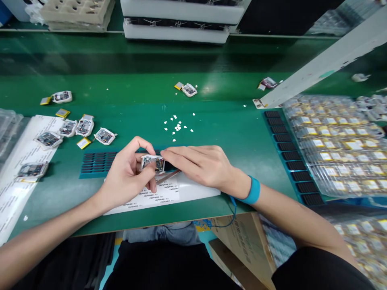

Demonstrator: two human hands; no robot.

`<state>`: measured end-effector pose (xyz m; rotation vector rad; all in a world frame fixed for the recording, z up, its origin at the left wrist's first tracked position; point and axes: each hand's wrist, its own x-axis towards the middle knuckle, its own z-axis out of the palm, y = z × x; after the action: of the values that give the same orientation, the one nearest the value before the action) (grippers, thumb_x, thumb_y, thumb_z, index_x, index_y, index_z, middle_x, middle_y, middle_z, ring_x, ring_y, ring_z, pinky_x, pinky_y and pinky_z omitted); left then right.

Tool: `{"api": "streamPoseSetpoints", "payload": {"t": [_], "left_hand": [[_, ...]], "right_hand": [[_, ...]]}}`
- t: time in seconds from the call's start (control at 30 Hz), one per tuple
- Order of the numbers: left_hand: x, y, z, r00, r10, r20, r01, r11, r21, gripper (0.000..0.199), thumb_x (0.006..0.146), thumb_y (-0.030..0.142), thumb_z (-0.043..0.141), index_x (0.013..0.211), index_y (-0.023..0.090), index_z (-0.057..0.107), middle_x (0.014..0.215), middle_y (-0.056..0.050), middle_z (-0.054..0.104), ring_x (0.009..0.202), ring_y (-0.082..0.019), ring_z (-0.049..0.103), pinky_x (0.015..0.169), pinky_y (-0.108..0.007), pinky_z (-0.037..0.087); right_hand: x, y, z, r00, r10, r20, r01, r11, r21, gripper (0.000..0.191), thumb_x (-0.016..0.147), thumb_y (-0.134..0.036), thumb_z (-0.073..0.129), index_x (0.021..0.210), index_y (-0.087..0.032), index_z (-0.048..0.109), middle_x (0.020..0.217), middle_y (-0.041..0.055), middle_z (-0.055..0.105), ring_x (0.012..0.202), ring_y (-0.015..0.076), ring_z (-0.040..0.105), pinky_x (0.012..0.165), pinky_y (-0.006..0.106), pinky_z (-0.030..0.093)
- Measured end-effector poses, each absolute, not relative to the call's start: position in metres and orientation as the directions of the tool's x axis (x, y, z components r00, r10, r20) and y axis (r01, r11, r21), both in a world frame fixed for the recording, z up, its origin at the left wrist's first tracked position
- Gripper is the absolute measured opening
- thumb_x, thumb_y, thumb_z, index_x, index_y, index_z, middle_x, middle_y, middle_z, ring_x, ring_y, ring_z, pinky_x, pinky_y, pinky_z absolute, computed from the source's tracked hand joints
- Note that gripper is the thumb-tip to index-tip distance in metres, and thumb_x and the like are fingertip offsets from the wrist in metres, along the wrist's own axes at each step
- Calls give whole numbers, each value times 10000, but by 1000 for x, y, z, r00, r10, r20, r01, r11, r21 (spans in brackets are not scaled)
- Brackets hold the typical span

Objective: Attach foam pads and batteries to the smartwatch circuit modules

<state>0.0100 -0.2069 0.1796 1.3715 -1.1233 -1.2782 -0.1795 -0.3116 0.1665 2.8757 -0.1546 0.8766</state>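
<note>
My left hand (pixel 128 173) is closed around a small white-framed device (pixel 149 163) with an exposed circuit board, its thumb lying across the board. From the right, my right hand (pixel 201 163) reaches in with its fingertips at the device's upper right edge. A slim brownish metal tool like tweezers (pixel 169 175) comes out from under my right fingers; its tip is hidden. Beneath both hands lie a printed white sheet of labels (pixel 163 193) and a blue tray with black strips (pixel 98 163). A blue wrist strap (pixel 254 190) circles my right wrist.
More open devices with yellow-edged batteries (pixel 84 142) lie at left, some on a white sheet (pixel 18 189). Small white bits (pixel 177 127) are scattered ahead. A slanted white post (pixel 320 60), black pads (pixel 292 155) and stacked clear trays (pixel 341 145) stand right. Foam trays (pixel 178 34) sit behind.
</note>
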Motion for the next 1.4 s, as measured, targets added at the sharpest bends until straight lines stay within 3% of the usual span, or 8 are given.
{"api": "streamPoseSetpoints", "payload": {"t": [0.47,0.53,0.7,0.9,1.1,1.23,1.3,1.4], "left_hand": [[-1,-198,163,197,-971,133,-224,87,971,184,895,163,615,944,226,450,589,85,659,444,-108,650,456,-188,549],[1,-197,162,192,-966,176,-258,123,958,161,916,161,599,956,227,458,593,81,670,444,-112,654,468,-203,562],[7,-195,157,125,-945,302,-441,219,870,192,894,115,602,953,229,459,612,71,667,477,-109,659,485,-204,550],[8,-195,156,63,-939,337,-530,254,809,194,869,102,595,932,221,456,651,60,663,517,-108,675,501,-191,542],[7,-193,155,53,-893,447,-555,346,757,215,873,115,658,943,222,485,654,78,672,523,-89,685,553,-162,565],[8,-189,152,41,-870,492,-553,390,736,223,881,145,682,960,229,491,720,45,693,572,-107,702,581,-196,587],[8,-188,154,16,-861,508,-556,414,720,209,896,153,675,971,225,494,715,40,695,559,-108,695,582,-199,591],[9,-187,163,-55,-853,519,-593,447,670,178,923,177,658,1051,203,536,811,2,758,647,-124,738,591,-184,590]], "right_hand": [[-173,-293,163,834,-154,529,-215,-975,55,369,1000,-72,350,1259,-58,613,1294,100,671,756,91,728,537,214,532],[-172,-295,163,817,-172,550,-174,-984,-50,374,996,-62,336,1242,-83,617,1262,71,695,804,80,732,516,193,502],[-167,-302,161,765,-381,518,-24,-822,-570,190,1012,-261,552,1111,-133,652,981,17,767,750,71,697,616,170,499],[-163,-305,166,811,-503,299,-18,-532,-846,196,953,-344,651,990,-151,651,764,-35,667,585,39,521,534,171,381],[-165,-303,173,803,-526,281,47,-414,-909,219,912,-350,709,843,-164,617,566,-100,397,482,28,295,450,192,218],[-166,-298,172,769,-556,315,80,-406,-910,203,905,-339,716,847,-163,635,547,-87,471,451,35,255,422,212,198],[-167,-300,170,763,-536,362,122,-430,-895,203,898,-342,726,849,-160,651,603,-54,583,447,34,321,420,203,244],[-168,-311,170,767,-470,437,236,-427,-873,233,987,-314,596,829,-149,640,740,15,701,587,67,567,530,189,414]]}}
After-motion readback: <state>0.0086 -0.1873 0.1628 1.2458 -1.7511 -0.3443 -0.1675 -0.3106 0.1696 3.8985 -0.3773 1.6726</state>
